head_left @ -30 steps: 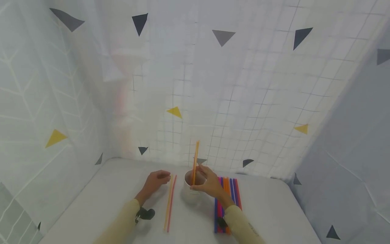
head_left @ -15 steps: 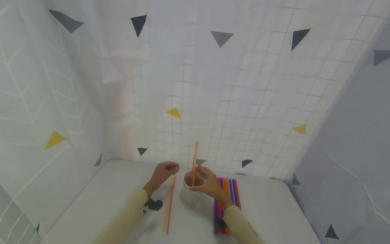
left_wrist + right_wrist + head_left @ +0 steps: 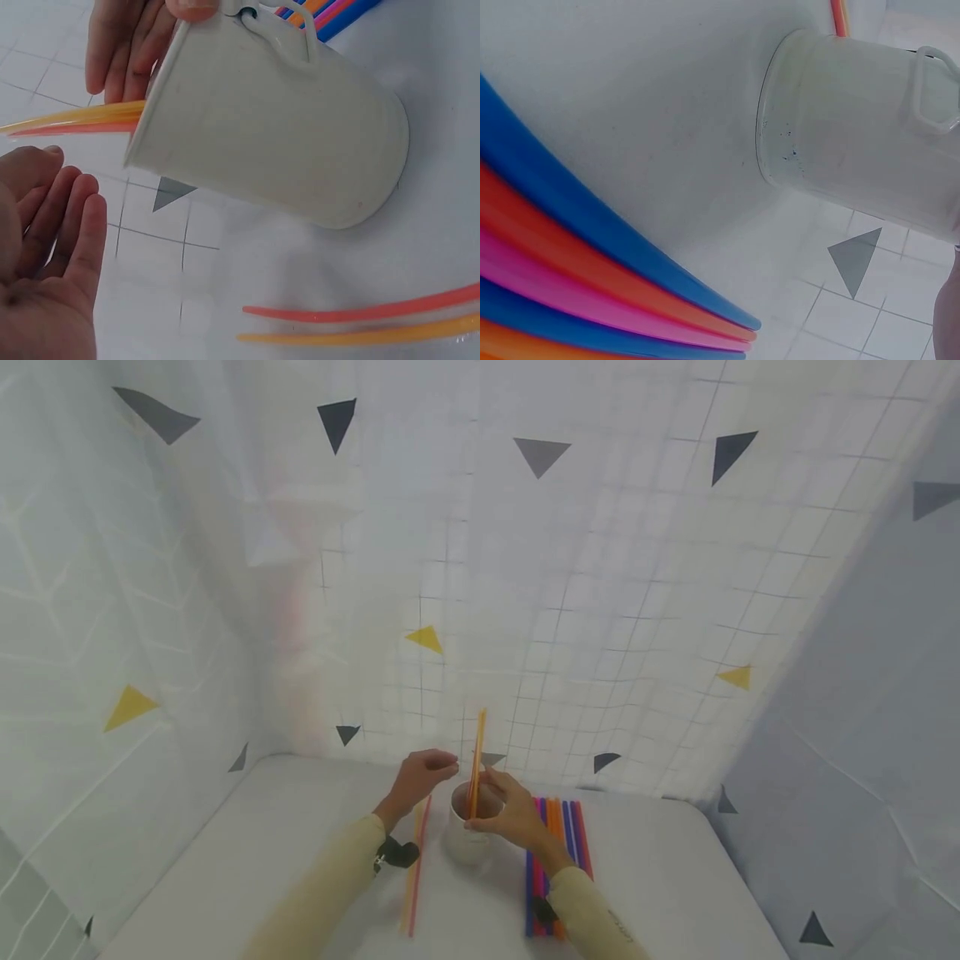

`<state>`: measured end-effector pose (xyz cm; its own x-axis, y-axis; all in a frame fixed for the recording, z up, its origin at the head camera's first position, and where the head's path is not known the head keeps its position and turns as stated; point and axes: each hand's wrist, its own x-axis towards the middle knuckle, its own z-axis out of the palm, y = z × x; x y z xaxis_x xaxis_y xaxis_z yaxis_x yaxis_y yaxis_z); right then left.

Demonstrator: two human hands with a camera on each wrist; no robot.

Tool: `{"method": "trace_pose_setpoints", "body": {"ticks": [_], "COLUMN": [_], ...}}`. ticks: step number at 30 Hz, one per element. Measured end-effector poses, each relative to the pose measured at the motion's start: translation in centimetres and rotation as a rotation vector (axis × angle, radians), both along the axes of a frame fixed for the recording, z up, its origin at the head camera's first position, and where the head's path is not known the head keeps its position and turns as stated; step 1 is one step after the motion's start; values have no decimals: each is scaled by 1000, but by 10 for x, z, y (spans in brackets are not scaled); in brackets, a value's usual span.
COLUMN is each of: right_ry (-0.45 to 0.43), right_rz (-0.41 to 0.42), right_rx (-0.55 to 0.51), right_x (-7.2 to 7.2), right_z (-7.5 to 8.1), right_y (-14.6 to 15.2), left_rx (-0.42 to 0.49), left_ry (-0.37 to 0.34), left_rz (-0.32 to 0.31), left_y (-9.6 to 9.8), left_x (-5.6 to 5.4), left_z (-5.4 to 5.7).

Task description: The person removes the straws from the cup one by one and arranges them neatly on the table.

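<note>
A white mug (image 3: 467, 846) with a side handle (image 3: 921, 90) stands upright on the table. Yellow-orange and red straws (image 3: 479, 747) lean inside it, their upper ends well above the rim. My right hand (image 3: 517, 814) holds the mug across its top, thumb on the near rim and fingers at the far side. To the left of the straws hovers my left hand (image 3: 420, 778), its fingers loosely bent and thumb apart. In the left wrist view that hand (image 3: 52, 225) is close to the straws (image 3: 90, 120) but not touching them, and nothing is in it.
One yellow straw (image 3: 408, 897) and one red straw (image 3: 416, 885) lie side by side left of the mug, partly beneath my left forearm. A row of blue, pink, orange and red straws (image 3: 573, 831) lies to the right, under my right forearm. A patterned cloth wall (image 3: 600, 568) rises behind the table.
My left hand has moved right and slightly away from me, from beside the loose straws to near the straws in the mug. My right hand has stayed at the mug.
</note>
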<state>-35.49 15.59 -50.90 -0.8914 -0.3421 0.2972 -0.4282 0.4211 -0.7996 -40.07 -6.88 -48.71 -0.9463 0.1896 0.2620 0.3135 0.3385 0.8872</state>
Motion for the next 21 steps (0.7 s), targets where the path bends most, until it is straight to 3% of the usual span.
{"method": "trace_pose_setpoints", "body": {"ticks": [4,8,11,21], "right_ry": [7,-6,-5,-16], "right_rz": [6,-2,-12,-24], "right_rx": [-15,-6,15,34], "right_x": [10,9,1,2], "right_z": [12,11,1,1], "right_y": [-2,-2,1,0], "left_rx": [1,11,11,9], "left_ry": [15,27,33,49], "left_rz": [0,-1,-9,-50], "left_y": [9,17,21,28], "left_x": [-4,-10,-12,-13], "left_z": [-1,-2,-3,-4]}}
